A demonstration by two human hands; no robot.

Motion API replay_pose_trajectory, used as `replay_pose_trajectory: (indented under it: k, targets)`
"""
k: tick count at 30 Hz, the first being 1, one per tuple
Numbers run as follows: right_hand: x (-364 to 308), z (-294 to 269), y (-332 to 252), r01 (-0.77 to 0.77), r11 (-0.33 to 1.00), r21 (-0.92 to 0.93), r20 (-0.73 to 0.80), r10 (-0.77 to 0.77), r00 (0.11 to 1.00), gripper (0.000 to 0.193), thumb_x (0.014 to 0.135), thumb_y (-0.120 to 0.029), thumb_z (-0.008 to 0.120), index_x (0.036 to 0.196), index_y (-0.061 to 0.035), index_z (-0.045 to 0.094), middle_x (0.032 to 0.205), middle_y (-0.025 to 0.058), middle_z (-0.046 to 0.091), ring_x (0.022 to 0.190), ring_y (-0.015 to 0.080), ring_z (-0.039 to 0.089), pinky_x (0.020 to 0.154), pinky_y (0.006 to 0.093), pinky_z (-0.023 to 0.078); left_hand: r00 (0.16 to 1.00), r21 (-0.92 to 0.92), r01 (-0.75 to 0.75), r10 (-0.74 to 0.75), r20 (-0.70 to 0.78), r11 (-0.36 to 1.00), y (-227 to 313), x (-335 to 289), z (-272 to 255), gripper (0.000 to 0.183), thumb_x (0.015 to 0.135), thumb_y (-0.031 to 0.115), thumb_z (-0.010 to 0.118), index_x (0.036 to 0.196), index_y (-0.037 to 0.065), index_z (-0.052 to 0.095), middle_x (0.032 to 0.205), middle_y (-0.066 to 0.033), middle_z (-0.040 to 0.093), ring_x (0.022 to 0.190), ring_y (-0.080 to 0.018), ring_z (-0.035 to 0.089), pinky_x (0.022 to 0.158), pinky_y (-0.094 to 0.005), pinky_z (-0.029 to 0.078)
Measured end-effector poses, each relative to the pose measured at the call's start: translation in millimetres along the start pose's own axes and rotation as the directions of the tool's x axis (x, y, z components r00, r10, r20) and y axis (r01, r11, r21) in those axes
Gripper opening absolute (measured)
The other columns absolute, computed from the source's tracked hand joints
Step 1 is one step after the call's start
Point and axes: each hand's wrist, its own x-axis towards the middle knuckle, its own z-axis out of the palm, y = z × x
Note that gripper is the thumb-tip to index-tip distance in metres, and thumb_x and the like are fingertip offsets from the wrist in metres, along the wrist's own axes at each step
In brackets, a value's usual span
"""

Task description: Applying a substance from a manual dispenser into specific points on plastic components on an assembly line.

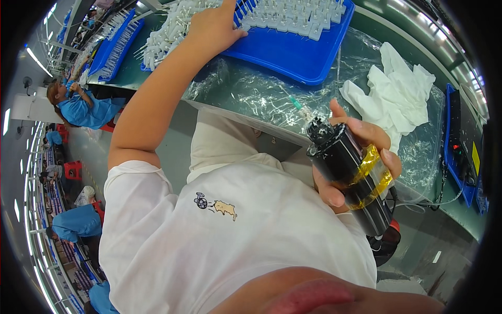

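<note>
Your right hand (361, 157) was closed around a black cylindrical tool banded with amber tape (353, 178), held tilted over your lap, just short of the green workbench under clear plastic film (261, 94); a thin nozzle with a teal tip (298, 104) projected from its upper end. Your left hand (214, 26) was stretched out flat, fingers spread, onto white plastic fittings (167, 36) heaped at the edge of a blue plastic tray (293, 57). Crumpled white cloth (397, 94) lay to the right. Risk, in my judgement: with your attention on the far reach, the tool could tip and its nozzle catch the film or bench edge; the heaped fittings could spill off the tray rim
</note>
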Motion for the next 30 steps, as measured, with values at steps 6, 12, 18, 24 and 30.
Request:
replay_pose_trajectory:
  k: [6,12,18,24,30]
  targets:
    - [3.3,1.4,5.2,0.088,0.995,-0.056,-0.002,-0.088,0.996,0.074,0.072,-0.026,0.076,0.124,-0.0138,0.024,0.114,0.0241,0.045,0.093,0.0318,0.06,0.093,0.0517,0.046,1.0,0.032,0.008,-0.008,0.007,0.999,-2.7,1.7,1.4,0.076,0.07,0.025,0.07,0.132,0.003,0.034,0.089,-0.0234,0.063,0.084,-0.0397,0.06,0.077,-0.0452,0.047]
    - [6.0,0.7,4.2,0.079,0.992,-0.093,0.009,-0.079,0.997,0.074,0.072,-0.03,0.075,0.123,-0.0134,0.024,0.112,0.0233,0.046,0.088,0.0293,0.061,0.091,0.0505,0.048,1.0,0.11,-0.012,0.013,0.0,0.994,-3.1,7.5,-0.1,0.082,0.065,0.027,0.076,0.132,0.004,0.034,0.088,-0.0205,0.064,0.085,-0.0374,0.061,0.077,-0.0448,0.045]
    - [5.8,-1.3,1.8,0.061,0.989,-0.133,0.023,-0.058,0.998,0.074,0.073,-0.034,0.074,0.123,-0.013,0.023,0.111,0.0245,0.045,0.086,0.03,0.061,0.088,0.0507,0.05,0.999,0.061,-0.028,0.025,0.036,0.998,-3.9,8.0,-3.8,0.087,0.062,0.028,0.079,0.133,0.005,0.034,0.087,-0.0158,0.065,0.088,-0.0353,0.06,0.079,-0.0438,0.044]
    - [7.4,3.3,9.7,0.13,0.978,-0.164,0.024,-0.128,0.991,0.073,0.078,-0.04,0.067,0.124,-0.01,0.02,0.109,0.0269,0.045,0.085,0.0298,0.061,0.086,0.0501,0.052,0.998,0.068,-0.069,0.068,0.007,0.995,-15.1,14.4,6.5,0.088,0.062,0.028,0.079,0.133,0.004,0.033,0.086,-0.0139,0.065,0.086,-0.0338,0.06,0.078,-0.0438,0.044]
    - [9.6,2.4,12.0,0.217,0.94,-0.263,0.039,-0.215,0.976,0.072,0.085,-0.048,0.054,0.122,0.0013,0.018,0.104,0.0292,0.044,0.08,0.0311,0.062,0.081,0.0508,0.054,0.993,-0.119,-0.058,0.045,-0.109,0.991,-31.2,-3.3,-16.0,0.079,0.066,0.02,0.076,0.132,0.005,0.036,0.077,-0.0121,0.061,0.079,-0.0286,0.059,0.073,-0.0386,0.046]
